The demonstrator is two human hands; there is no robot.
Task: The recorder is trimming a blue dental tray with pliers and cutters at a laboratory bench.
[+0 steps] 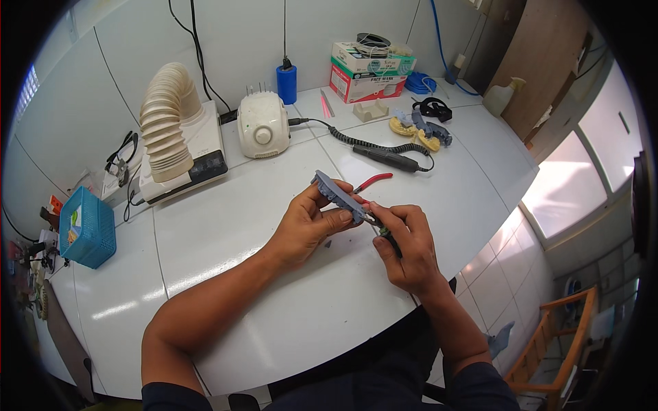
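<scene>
My left hand [306, 225] pinches a grey dental model [336, 194] between thumb and fingers, tilted above the table. My right hand [409, 250] is closed round a small hand tool, apparently cutters [371, 219], with a dark green grip mostly hidden in the palm. The tool's metal tip meets the near right end of the model. Just beyond my hands lies a red-handled tool [375, 180], partly hidden by my left fingers. Small grey bits [328, 244] lie on the white table beneath.
A ribbed extraction hose unit [164, 130], a white motor box [264, 127] and its corded handpiece [385, 157] stand farther back. Behind are a blue cylinder [286, 85], mask boxes [367, 83] and yellow dental models [417, 133]. A blue basket [96, 229] sits left.
</scene>
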